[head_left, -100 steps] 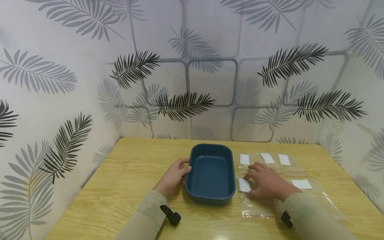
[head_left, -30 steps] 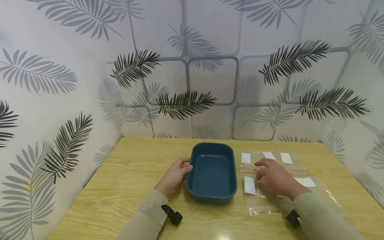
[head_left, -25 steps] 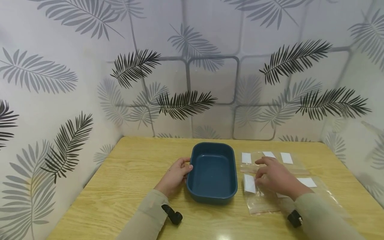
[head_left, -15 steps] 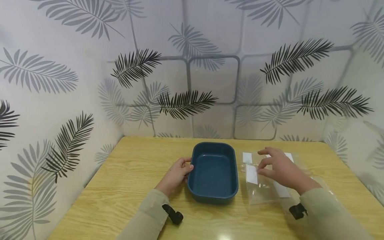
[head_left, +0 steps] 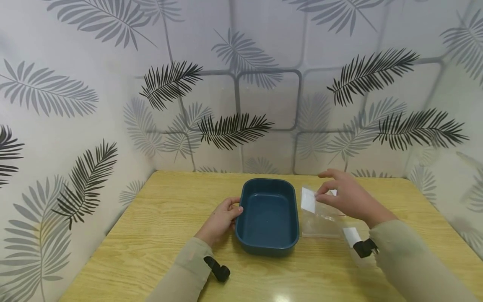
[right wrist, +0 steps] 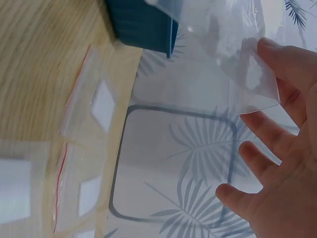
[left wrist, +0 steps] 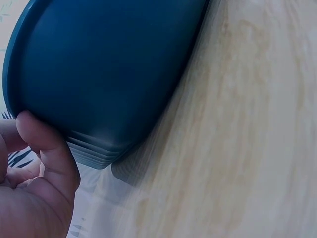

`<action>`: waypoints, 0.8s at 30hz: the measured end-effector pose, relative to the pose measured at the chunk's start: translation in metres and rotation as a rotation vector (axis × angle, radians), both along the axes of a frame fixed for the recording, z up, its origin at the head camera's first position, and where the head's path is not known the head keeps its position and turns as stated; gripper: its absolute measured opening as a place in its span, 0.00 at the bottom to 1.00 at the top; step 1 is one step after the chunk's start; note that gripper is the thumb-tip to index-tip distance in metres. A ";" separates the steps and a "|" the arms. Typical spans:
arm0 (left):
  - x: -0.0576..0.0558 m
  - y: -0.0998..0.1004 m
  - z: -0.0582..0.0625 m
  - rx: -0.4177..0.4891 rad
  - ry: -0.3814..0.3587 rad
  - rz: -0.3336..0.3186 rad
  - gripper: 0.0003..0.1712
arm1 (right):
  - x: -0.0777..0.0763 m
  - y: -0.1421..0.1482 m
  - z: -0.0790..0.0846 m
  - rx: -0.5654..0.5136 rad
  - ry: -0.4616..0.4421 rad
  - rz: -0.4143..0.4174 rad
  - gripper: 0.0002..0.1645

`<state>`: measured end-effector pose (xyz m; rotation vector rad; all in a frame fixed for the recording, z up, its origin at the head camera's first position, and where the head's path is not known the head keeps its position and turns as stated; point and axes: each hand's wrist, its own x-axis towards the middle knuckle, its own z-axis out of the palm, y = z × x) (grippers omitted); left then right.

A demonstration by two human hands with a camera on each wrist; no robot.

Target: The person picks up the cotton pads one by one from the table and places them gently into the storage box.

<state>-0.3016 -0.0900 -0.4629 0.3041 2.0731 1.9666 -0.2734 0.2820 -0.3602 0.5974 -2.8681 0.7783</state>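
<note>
My left hand (head_left: 219, 220) grips the left rim of a dark blue rectangular container (head_left: 266, 251) standing on the table; the left wrist view shows the thumb and bent fingers of that hand (left wrist: 42, 183) at the container's edge (left wrist: 99, 64). Raised off the table, a clear plastic zip bag (head_left: 318, 224) with a white label (head_left: 308, 200) hangs from my right hand (head_left: 351, 195). Thumb and index finger pinch the bag (right wrist: 242, 59) by its edge in the right wrist view, while the other fingers of the hand (right wrist: 292, 144) spread apart.
Smaller zip bags (right wrist: 81, 99) with red seals and white labels lie along the back right of the wooden table (head_left: 173, 209). Another labelled bag (right wrist: 15, 191) lies nearer, its white label (head_left: 351, 237) showing beside the right wrist. A leaf-patterned wall (head_left: 264, 142) rises behind.
My right hand has pinched the front bag, lifted it off the table and carried it up and slightly left, towards the container. The left hand and container have stayed put.
</note>
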 end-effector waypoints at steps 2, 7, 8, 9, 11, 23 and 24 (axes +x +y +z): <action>-0.001 0.000 0.000 -0.005 0.005 0.001 0.26 | -0.002 -0.006 0.003 0.000 0.011 0.008 0.07; 0.001 0.000 0.002 -0.009 0.003 -0.005 0.26 | -0.010 -0.020 0.007 -0.011 0.023 0.023 0.07; 0.001 0.000 0.002 -0.008 0.001 -0.008 0.26 | -0.012 -0.023 0.007 -0.013 0.024 0.025 0.07; 0.002 -0.001 0.002 -0.007 0.001 -0.010 0.27 | -0.014 -0.026 0.007 -0.011 0.025 0.027 0.07; 0.001 -0.001 0.001 -0.004 0.001 -0.015 0.27 | -0.018 -0.031 0.007 -0.012 0.021 0.021 0.08; -0.001 -0.002 0.000 -0.010 0.011 -0.022 0.26 | -0.038 -0.067 0.001 -0.042 -0.028 0.008 0.08; -0.001 -0.002 0.000 -0.008 0.010 -0.024 0.26 | -0.039 -0.070 0.000 -0.042 -0.030 0.005 0.08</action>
